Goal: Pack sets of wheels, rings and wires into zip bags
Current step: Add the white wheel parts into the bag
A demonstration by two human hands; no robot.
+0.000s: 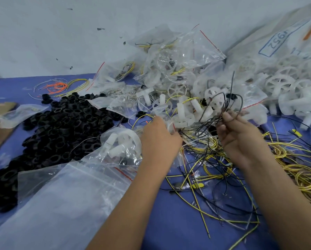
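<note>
Hundreds of black rings lay heaped on the blue counter at left, hard and light by their look, easy to pinch one at a time. Beside them sat a slick, crinkly zip bag holding white plastic wheels. The left hand reached palm-down into the bags; its fingertips were hidden, so its grip could not be told. The right hand pinched a bundle of thin black wires, springy and prone to tangle, best held mid-length. Yellow wires sprawled at right.
</note>
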